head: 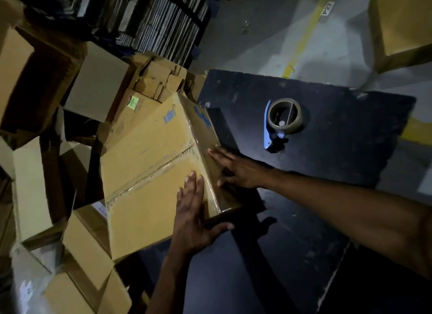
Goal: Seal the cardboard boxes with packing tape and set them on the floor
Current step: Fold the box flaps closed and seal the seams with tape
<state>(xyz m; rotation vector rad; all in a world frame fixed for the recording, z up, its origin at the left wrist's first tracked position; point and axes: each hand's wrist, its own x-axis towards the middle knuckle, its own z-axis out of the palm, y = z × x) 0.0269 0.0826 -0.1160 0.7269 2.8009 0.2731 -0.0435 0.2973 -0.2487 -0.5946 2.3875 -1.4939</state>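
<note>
Two hands on taped cardboard box [149, 173], tipped over left edge of black table [327, 173] above other boxes [77, 255]: left hand [194, 220] flat on top, fingers straight, thumb hooked at near edge; right hand [236, 169] flat vs. side, fingers spread. Likely steadying for lowering to floor. Tape dispenser [280, 124] parked on table, well apart, prob. since seam is sealed.

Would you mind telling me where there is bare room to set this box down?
The dark table lies bare right of the tape dispenser and near the right hand. Left of the taped box, open boxes crowd the floor.
</note>
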